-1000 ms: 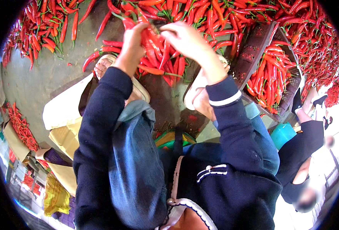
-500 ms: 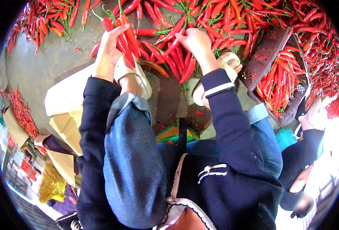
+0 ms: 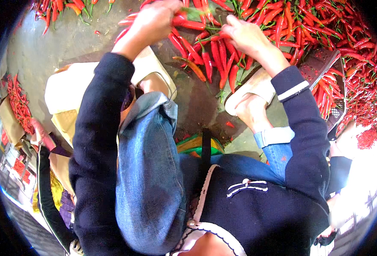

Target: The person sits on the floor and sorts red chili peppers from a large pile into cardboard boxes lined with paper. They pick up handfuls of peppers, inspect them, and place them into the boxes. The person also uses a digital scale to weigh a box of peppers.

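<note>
Nearest: dark jacket (image 3: 261, 213) and rolled blue jeans (image 3: 150, 179), knees apart. Beyond, two pale shoes (image 3: 256, 87) stand on the floor (image 3: 90, 47). Left hand (image 3: 156, 23) is motion-blurred among red peppers (image 3: 218, 59), green stems near its fingertips; whether it grips any cannot be told. Right hand (image 3: 244, 36) has fingers drawn narrow at stem height; hold not confirmed. The peppers lie loose beneath and between both hands. Step in hand, as judged: picking peppers up by hand. Next move calls for a light pinch near the stems. Farther right: pepper-filled crate (image 3: 318, 64), then a large pepper heap (image 3: 365, 77).
</note>
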The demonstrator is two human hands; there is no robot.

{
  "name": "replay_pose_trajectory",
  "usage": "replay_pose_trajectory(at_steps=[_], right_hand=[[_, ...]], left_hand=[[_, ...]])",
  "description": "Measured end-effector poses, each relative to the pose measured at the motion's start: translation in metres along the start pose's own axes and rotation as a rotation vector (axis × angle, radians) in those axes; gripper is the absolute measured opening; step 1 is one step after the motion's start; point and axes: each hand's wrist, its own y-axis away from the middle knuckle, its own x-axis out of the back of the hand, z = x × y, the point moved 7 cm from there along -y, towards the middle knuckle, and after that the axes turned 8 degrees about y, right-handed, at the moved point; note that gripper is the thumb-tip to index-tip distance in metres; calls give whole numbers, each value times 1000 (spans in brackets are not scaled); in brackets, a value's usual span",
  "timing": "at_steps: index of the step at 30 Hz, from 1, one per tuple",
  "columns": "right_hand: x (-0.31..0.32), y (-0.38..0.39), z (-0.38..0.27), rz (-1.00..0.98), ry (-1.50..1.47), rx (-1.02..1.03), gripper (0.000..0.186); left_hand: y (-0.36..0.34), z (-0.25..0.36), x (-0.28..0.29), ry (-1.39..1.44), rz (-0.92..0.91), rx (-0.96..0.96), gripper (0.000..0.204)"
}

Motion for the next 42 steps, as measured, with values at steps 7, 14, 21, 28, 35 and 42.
replay_pose_trajectory(at_steps=[7, 14, 21, 28, 35, 42], right_hand=[[-20, -4, -8, 133, 23, 1, 21], [31, 23, 0, 156, -85, -171, 25], [-33, 31, -16, -47, -44, -749, 31], [-49, 41, -39, 8, -320, -1042, 49], [-50, 36, -63, 78, -255, -916, 44], [-35, 33, -18, 178, 54, -850, 40]], left_hand=[[-12, 19, -53, -249, -66, -70, 28], [-6, 0, -8, 66, 270, 46, 24], [6, -15, 13, 1361, 625, 560, 30], [54, -34, -26, 1722, 552, 763, 23], [77, -39, -33, 1764, 662, 789, 18], [87, -38, -40, 1794, 719, 844, 16]])
